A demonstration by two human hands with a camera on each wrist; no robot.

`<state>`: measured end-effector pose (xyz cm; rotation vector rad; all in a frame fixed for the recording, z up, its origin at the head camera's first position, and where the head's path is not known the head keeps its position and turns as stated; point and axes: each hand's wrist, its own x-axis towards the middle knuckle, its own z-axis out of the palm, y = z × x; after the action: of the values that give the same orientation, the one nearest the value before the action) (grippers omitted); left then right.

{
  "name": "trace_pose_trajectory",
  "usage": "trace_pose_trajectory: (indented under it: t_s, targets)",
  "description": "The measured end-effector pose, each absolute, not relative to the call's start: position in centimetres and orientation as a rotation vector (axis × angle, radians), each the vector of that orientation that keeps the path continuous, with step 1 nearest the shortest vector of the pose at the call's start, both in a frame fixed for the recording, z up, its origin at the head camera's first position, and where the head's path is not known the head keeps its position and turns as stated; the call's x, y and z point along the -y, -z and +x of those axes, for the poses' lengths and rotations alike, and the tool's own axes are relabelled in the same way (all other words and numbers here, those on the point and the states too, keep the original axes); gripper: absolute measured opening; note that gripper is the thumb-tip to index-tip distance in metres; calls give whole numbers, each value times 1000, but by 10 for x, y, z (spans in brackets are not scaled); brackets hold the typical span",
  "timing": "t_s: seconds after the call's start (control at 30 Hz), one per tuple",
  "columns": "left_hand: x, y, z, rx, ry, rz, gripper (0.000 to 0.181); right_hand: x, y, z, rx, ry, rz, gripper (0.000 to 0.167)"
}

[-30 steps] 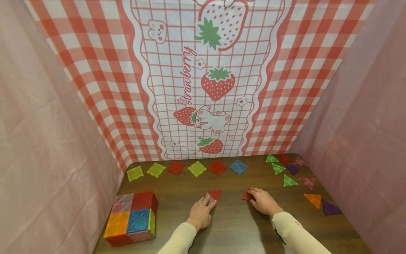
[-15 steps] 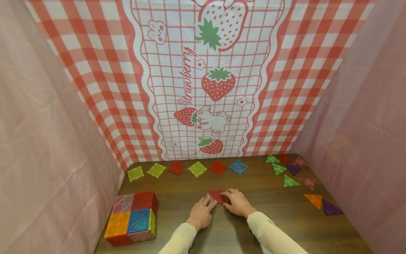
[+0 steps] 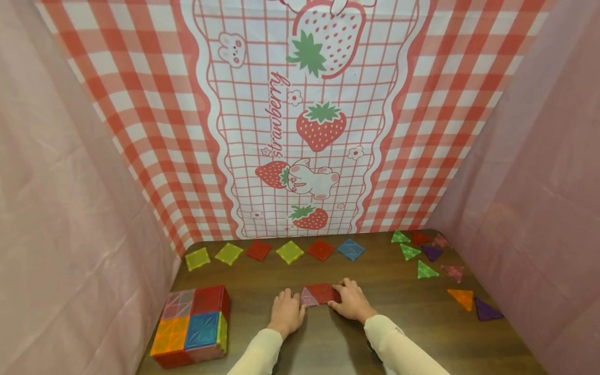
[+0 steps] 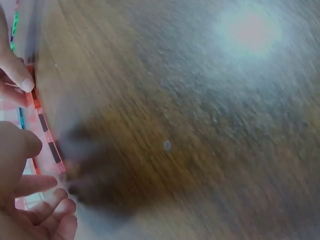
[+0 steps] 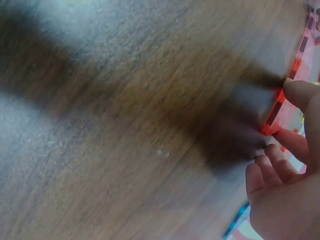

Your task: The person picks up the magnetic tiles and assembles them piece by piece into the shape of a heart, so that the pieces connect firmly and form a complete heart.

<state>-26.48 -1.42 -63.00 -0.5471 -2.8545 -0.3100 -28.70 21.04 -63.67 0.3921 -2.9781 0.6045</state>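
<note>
In the head view, three translucent triangular magnetic tiles lie joined in a flat strip at mid-table: a pink triangle (image 3: 309, 297) on the left, a red triangle (image 3: 321, 289) in the middle and another red triangle (image 5: 280, 112) at the right end. My right hand (image 3: 352, 301) pinches that right-end tile between thumb and index finger, partly covering it. My left hand (image 3: 287, 312) lies just left of the pink triangle, fingers loose and apart. In the left wrist view its thumb and index finger are close around the pink tile's end; contact is unclear.
A block of stacked square tiles (image 3: 192, 325) stands at the left. Along the back edge runs a row of yellow, red and blue squares (image 3: 289, 252). Green, red, pink, purple and orange triangles (image 3: 427, 269) lie scattered at the right. Cloth hangs behind the table and on both sides.
My right hand has slid its red triangle left until it met the other tiles. My left hand has let go of the pink triangle and moved slightly left.
</note>
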Motion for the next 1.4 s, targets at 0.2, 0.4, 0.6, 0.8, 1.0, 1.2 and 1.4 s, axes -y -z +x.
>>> trace_pose_trajectory:
  t_s: [0.2,0.4,0.6,0.8,1.0,1.2,1.4]
  targets:
    - [11,628,-266,2887,487,-489,24,-209,638,-289,2969,-693,372,48]
    - [8,630,-268,2868,664,-397,19,-207,635,-289,2964,-784,338,46]
    - [8,634,-269,2851,777,-373,14,-207,632,-288,2964,-885,304,46]
    - [8,633,-269,2803,938,-344,14,-207,632,-288,2928,-951,285,45]
    - [11,629,-272,2740,1198,-304,20,-205,635,-289,2807,-1150,265,36]
    - [15,621,-281,2751,1338,-332,21,-208,633,-294,2761,-1347,243,29]
    - [19,605,-305,2720,1186,-449,17,-210,618,-314,2782,-1179,346,19]
